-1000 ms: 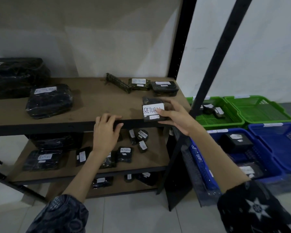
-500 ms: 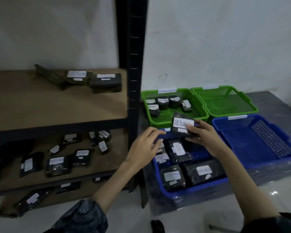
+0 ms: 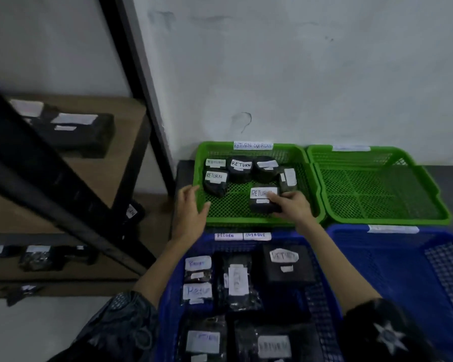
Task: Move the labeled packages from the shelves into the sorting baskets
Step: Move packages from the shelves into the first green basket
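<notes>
Head view: right hand (image 3: pixel 291 208) grips a black RETURN package (image 3: pixel 262 201), resting it on the mesh floor of the green RETURN OVERDUE basket (image 3: pixel 259 219), matching its label. Left hand (image 3: pixel 191 215), fingers loosely open, steadies the basket's near-left rim.

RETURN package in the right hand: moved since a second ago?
Yes. The RETURN package went from the shelf's front edge, rightward past the black upright, into the left green basket, low over its mesh. The right hand grips it.
</notes>
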Action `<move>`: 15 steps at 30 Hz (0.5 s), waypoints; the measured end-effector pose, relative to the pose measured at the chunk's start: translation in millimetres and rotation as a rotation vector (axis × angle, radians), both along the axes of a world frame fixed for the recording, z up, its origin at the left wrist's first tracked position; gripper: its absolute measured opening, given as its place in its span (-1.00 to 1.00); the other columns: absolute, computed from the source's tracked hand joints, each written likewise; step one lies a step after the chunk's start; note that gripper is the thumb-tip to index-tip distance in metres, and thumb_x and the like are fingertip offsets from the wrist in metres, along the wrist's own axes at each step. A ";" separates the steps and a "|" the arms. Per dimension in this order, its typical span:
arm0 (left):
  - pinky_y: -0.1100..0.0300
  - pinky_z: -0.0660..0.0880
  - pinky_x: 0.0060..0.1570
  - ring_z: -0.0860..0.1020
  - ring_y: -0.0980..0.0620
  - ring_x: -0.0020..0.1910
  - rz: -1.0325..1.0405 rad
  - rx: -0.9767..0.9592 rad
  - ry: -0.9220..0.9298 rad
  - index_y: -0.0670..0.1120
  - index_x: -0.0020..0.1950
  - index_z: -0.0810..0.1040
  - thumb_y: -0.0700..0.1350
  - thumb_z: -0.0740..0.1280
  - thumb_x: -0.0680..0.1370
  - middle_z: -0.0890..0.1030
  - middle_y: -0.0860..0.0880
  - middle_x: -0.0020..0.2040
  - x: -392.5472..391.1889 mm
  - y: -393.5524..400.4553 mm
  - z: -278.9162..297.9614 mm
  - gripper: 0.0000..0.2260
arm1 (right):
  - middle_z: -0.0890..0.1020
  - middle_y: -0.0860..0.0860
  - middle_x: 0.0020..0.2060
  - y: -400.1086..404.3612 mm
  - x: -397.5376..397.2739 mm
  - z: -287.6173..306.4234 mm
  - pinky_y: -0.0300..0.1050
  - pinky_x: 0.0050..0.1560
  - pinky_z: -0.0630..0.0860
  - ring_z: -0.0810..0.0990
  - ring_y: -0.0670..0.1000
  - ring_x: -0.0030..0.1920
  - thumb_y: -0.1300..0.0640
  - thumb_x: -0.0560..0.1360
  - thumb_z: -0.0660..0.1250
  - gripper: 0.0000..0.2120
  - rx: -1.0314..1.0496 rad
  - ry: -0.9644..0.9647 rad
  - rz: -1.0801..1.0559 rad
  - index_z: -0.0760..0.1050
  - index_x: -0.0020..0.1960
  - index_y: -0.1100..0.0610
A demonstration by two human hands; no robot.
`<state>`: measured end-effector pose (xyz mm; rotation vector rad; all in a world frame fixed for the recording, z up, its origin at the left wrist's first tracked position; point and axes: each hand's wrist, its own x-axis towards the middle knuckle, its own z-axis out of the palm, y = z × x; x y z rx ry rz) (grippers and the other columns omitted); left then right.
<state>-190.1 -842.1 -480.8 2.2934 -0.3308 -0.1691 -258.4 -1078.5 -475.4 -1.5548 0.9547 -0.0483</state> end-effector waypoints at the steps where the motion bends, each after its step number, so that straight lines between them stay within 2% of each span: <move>1: 0.17 0.23 0.32 0.34 -0.10 0.35 0.034 0.003 0.044 -0.17 0.43 0.30 -0.11 0.30 0.57 0.31 -0.14 0.39 5.6 -4.8 -4.7 -0.54 | 0.58 0.22 0.07 0.6 11.8 -6.8 -0.20 -0.41 0.60 0.65 0.07 -0.13 -0.02 0.32 0.53 -0.43 -0.015 0.039 0.035 0.49 0.13 0.36; 3: 0.05 0.29 0.31 0.35 -0.13 0.36 0.085 -0.025 0.138 -0.15 0.49 0.19 -0.08 0.27 0.59 0.31 -0.15 0.43 14.4 -13.8 -14.5 -0.49 | 0.61 0.21 -0.01 3.5 33.1 -22.6 -0.15 -0.33 0.63 0.64 0.08 -0.17 0.01 0.38 0.49 -0.53 -0.055 0.110 0.085 0.53 0.06 0.37; 5: -0.01 0.33 0.28 0.37 -0.15 0.36 0.128 -0.034 0.197 -0.12 0.52 0.13 -0.04 0.20 0.61 0.34 -0.15 0.44 23.1 -20.5 -24.2 -0.49 | 0.61 0.21 -0.07 8.8 51.7 -35.1 0.01 -0.15 0.65 0.64 0.12 -0.15 0.01 0.41 0.46 -0.57 -0.058 0.153 0.086 0.53 0.00 0.39; 7: -0.02 0.39 0.17 0.44 -0.19 0.27 0.163 0.013 0.218 -0.16 0.46 0.20 -0.03 0.11 0.64 0.44 -0.19 0.35 30.0 -23.3 -31.7 -0.58 | 0.60 0.21 -0.04 13.0 66.3 -43.4 0.08 -0.06 0.63 0.63 0.15 -0.10 0.03 0.44 0.44 -0.60 -0.023 0.162 0.056 0.51 0.01 0.38; 9: 0.02 0.38 -0.02 0.52 -0.21 0.06 0.169 0.038 0.243 -0.17 0.28 0.31 -0.03 0.03 0.66 0.53 -0.22 0.14 32.7 -24.4 -35.6 -0.71 | 0.58 0.21 0.04 15.8 77.0 -48.6 0.10 -0.03 0.62 0.62 0.17 0.00 0.03 0.46 0.42 -0.61 0.022 0.141 0.038 0.49 0.05 0.36; 11: 0.07 0.33 -0.16 0.51 -0.14 -0.16 0.167 0.034 0.285 -0.13 0.08 0.28 -0.01 -0.03 0.67 0.52 -0.15 -0.08 30.2 -24.0 -38.3 -0.78 | 0.54 0.21 0.17 14.0 81.5 -56.9 0.13 0.08 0.58 0.57 0.19 0.13 -0.14 0.33 0.49 -0.47 0.002 0.120 0.076 0.50 0.06 0.26; 12: 0.07 0.32 -0.19 0.48 -0.10 -0.22 0.165 0.032 0.287 -0.11 0.02 0.25 0.00 -0.04 0.67 0.49 -0.10 -0.17 28.7 -24.3 -39.2 -0.79 | 0.47 0.23 0.25 13.3 81.0 -57.3 0.15 0.16 0.53 0.50 0.21 0.22 -0.26 0.19 0.52 -0.32 -0.028 0.135 0.105 0.50 0.08 0.21; 13: 0.07 0.32 -0.20 0.46 -0.09 -0.24 0.162 0.034 0.277 -0.11 0.00 0.23 0.01 -0.04 0.66 0.45 -0.07 -0.21 28.7 -24.9 -40.3 -0.79 | 0.40 0.23 0.30 14.3 78.6 -53.0 0.16 0.24 0.47 0.41 0.22 0.30 -0.30 0.10 0.55 -0.20 -0.057 0.159 0.138 0.48 0.14 0.19; 15: 0.06 0.34 -0.21 0.46 -0.09 -0.25 0.154 0.038 0.249 -0.10 0.00 0.24 0.02 -0.05 0.66 0.43 -0.05 -0.24 30.0 -26.1 -41.5 -0.78 | 0.29 0.23 0.34 19.0 75.1 -41.4 0.14 0.35 0.32 0.26 0.22 0.37 -0.11 0.22 0.58 -0.26 -0.131 0.223 0.231 0.42 0.26 0.22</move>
